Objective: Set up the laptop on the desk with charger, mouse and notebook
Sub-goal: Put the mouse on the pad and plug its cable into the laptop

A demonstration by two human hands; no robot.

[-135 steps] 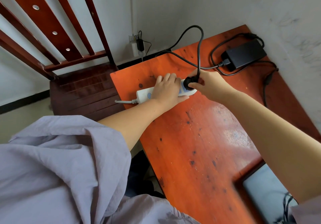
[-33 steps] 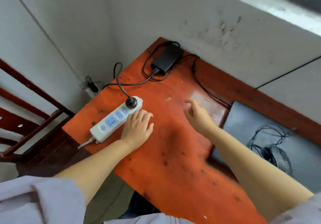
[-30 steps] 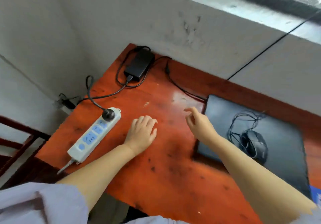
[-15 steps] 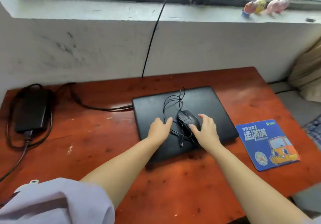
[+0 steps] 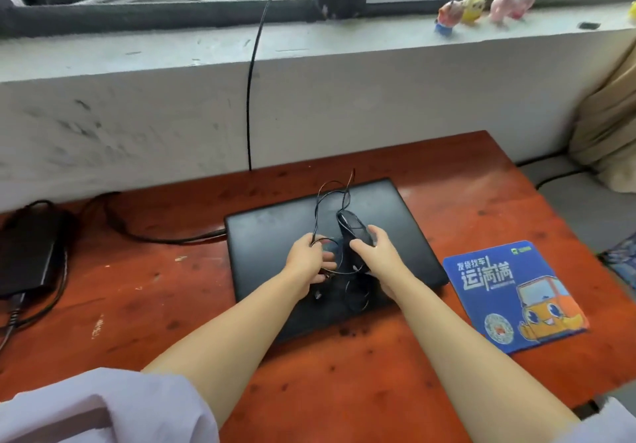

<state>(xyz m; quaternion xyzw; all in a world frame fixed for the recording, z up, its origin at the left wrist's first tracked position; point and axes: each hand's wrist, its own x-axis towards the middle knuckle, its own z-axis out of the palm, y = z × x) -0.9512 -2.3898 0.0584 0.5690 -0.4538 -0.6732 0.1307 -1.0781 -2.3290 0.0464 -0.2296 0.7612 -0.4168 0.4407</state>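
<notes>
A closed black laptop (image 5: 275,232) lies on the red wooden desk (image 5: 344,374). My right hand (image 5: 375,253) grips a black wired mouse (image 5: 351,227) and holds it tilted up above the lid. My left hand (image 5: 306,262) holds loops of the thin mouse cable (image 5: 327,195), which rises in tangles over the laptop. The black charger brick (image 5: 24,253) sits at the desk's far left, and its cord (image 5: 155,236) runs to the laptop's left edge. A blue mouse pad (image 5: 509,291) with an orange cartoon truck lies to the right of the laptop.
A grey wall and window sill (image 5: 309,47) rise behind the desk, with small toy figures (image 5: 481,5) on the sill. A black cable (image 5: 251,98) hangs down the wall. A beige cushion (image 5: 605,126) sits at the right.
My view swung from the power strip at the desk's left end to the laptop. Both hands reached the mouse on the lid; now the right has lifted it and the left has gathered its cable.
</notes>
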